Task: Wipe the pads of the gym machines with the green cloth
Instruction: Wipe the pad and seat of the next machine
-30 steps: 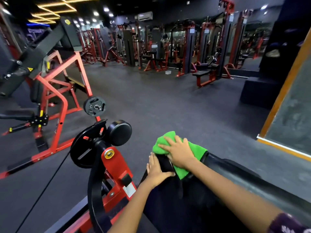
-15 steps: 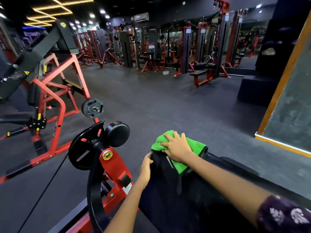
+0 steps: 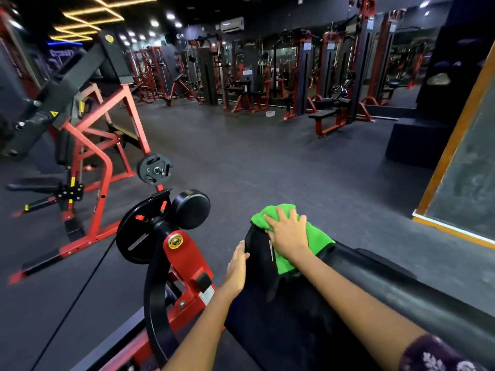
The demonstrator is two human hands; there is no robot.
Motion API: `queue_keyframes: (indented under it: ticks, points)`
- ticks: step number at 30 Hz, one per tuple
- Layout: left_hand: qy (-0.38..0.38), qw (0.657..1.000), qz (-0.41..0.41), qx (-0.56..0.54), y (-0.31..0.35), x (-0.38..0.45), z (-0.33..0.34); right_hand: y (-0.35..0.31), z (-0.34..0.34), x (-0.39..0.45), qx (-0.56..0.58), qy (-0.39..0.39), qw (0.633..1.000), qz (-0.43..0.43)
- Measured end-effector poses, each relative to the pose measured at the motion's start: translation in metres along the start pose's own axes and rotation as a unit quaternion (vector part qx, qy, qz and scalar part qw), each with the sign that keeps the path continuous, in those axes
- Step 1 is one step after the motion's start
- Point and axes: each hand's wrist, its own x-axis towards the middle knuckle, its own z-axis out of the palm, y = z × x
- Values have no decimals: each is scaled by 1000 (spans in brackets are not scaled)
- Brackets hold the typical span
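Observation:
A long black pad (image 3: 375, 285) of a red gym machine runs from the lower right toward the middle of the view. The green cloth (image 3: 317, 235) lies over the pad's far end. My right hand (image 3: 288, 232) presses flat on the cloth with fingers spread. My left hand (image 3: 237, 266) rests against the pad's left side near the same end, fingers straight. A tear with a pale edge shows in the pad between the two hands.
The machine's red frame (image 3: 187, 261) with a black cam wheel and a round roller pad (image 3: 190, 209) stands just left of the hands. A red plate-loaded machine (image 3: 101, 167) fills the left. Open grey floor (image 3: 267, 167) stretches ahead to several machines. A framed mirror (image 3: 471, 167) is at right.
My left hand slid off the pad's top to its left side. My right hand with the cloth shifted slightly toward the pad's far end.

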Motion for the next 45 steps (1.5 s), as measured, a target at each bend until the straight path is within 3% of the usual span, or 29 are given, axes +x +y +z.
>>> queue_keyframes:
  ticks: [1, 4, 6, 9, 12, 13, 16, 18, 22, 26, 28, 32, 40, 45]
  points:
    - [3, 1000, 1, -12, -2, 2, 0, -4, 3, -7, -22, 6, 999, -33]
    - [20, 1000, 18, -10, -2, 1, -2, -10, 21, -45, -78, -28, 968, -239]
    - [13, 999, 38, 31, 4, -1, -2, 3, 25, -59, -95, -45, 959, -264]
    - [-25, 964, 82, 250, 8, -4, -1, 30, 7, -40, -47, 16, 995, -81]
    - [-31, 934, 101, 342, 12, -18, 8, 39, -13, -19, 74, -51, 991, 97]
    - [-22, 931, 108, 348, 12, -21, 12, 36, -14, -20, 65, -46, 992, 100]
    - [-5, 927, 132, 351, 17, -23, 23, 28, -1, -55, -32, -30, 999, -28]
    - [-7, 915, 182, 359, 30, -17, 25, 38, 5, -78, -48, -25, 997, -61]
    - [-60, 896, 239, 369, 66, -4, 31, 64, -5, -84, -6, -5, 998, 60]
    - [-117, 917, 177, 339, 73, -3, 47, 64, -17, -56, 36, -53, 972, 227]
    - [-105, 946, 166, 258, 71, -2, 50, 51, -18, -35, 31, -79, 970, 227]
    - [-76, 977, 142, 140, 74, 1, 45, 26, -13, -4, 32, -65, 989, 131]
    - [-83, 942, 181, 270, 66, -3, 45, 66, -13, -61, 50, -30, 985, 162]
    - [-83, 925, 202, 309, 64, -7, 44, 116, -19, -149, -17, -24, 969, 246]
